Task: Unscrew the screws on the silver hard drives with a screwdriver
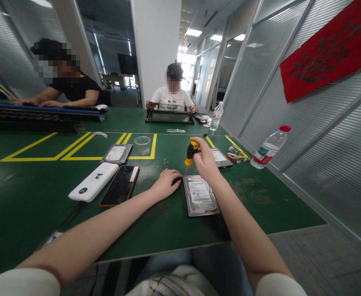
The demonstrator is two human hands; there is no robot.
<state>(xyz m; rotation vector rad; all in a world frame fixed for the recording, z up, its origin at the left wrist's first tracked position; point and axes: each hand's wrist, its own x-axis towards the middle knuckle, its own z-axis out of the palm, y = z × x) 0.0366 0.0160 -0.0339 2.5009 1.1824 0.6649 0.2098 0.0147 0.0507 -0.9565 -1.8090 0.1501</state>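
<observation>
A silver hard drive [200, 195] with a white label lies on the green table in front of me. My right hand [205, 162] grips the yellow and black handle of a screwdriver [192, 152]. The tool stands nearly upright, and its thin shaft points down at the drive's far left corner. Beside that corner, my left hand [167, 183] rests on the table with a dark gap between thumb and fingers; whether the fingertips touch the drive I cannot tell. Several tiny screws [164, 161] are scattered beyond my left hand.
Leftward lie a phone [120, 186], a white power bank [94, 182] with a cable, another hard drive [117, 153] and a clear cup [143, 146]. Behind my right hand is a third drive [222, 157]; a bottle [269, 147] stands at right. Two people work across the table.
</observation>
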